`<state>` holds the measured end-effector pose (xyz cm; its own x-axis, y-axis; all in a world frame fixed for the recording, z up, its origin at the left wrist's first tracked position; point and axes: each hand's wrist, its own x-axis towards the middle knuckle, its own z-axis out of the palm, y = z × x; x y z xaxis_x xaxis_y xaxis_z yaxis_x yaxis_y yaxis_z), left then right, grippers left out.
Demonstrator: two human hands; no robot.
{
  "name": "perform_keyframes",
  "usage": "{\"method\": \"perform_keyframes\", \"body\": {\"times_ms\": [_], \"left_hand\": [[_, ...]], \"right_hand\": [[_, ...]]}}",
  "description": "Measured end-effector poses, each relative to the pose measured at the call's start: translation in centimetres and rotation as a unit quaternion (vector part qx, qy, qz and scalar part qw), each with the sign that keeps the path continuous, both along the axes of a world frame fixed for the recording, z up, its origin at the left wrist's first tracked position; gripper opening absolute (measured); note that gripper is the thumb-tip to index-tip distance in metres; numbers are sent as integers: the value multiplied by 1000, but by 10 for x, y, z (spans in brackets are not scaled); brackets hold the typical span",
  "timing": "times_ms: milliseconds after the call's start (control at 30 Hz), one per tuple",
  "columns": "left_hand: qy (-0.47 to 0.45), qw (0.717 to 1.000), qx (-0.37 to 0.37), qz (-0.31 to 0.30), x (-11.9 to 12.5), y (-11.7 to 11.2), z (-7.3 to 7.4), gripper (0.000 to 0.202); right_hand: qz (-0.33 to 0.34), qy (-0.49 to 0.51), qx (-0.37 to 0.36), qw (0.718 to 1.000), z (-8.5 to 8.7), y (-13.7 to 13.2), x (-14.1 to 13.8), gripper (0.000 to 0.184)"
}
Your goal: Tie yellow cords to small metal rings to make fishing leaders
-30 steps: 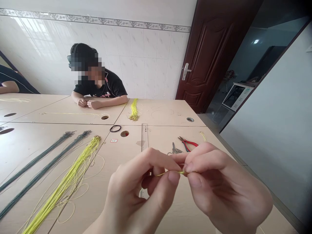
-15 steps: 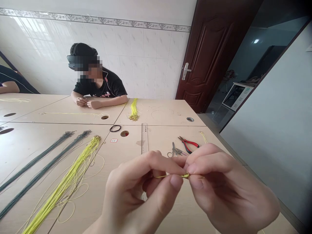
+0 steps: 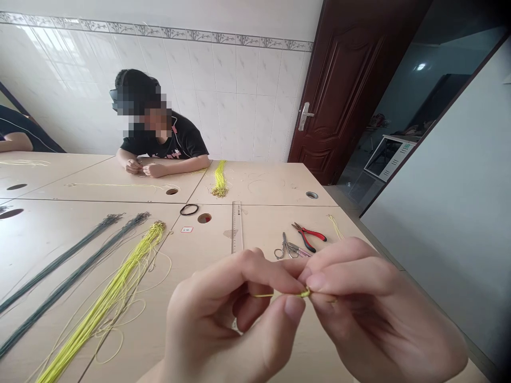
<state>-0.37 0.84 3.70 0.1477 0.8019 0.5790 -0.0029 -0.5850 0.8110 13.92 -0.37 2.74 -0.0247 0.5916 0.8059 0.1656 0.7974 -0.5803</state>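
Observation:
Both my hands meet low in the middle of the view, above the wooden table (image 3: 263,223). My left hand (image 3: 227,319) pinches a thin yellow cord (image 3: 263,294) between thumb and forefinger. My right hand (image 3: 375,314) pinches the same cord at a small yellow knot (image 3: 305,292) where the fingertips meet. The other fingers of both hands are curled in. A metal ruler (image 3: 236,226) lies on the table just beyond my hands, its near end hidden behind them.
A bundle of yellow cords (image 3: 107,300) and two dark green bundles (image 3: 59,266) lie at the left. Small scissors (image 3: 285,248) and red-handled pliers (image 3: 309,236) lie beyond my hands, a black ring (image 3: 189,209) further back. A person (image 3: 159,143) sits across. A dark door (image 3: 339,85) stands right.
My two hands have sunk a little lower in the view and closer to me, still pinching the cord. The scissors and pliers now show fully beyond my fingers.

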Motion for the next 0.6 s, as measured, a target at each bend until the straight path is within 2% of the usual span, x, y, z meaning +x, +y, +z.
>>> {"method": "perform_keyframes", "body": {"times_ms": [300, 600], "left_hand": [[39, 999, 6, -1, -7, 1, 3, 17], [12, 1000, 12, 13, -2, -1, 3, 17]], "right_hand": [[5, -3, 6, 1000, 1, 0, -1, 40], [-11, 8, 13, 1000, 5, -1, -5, 37]]}}
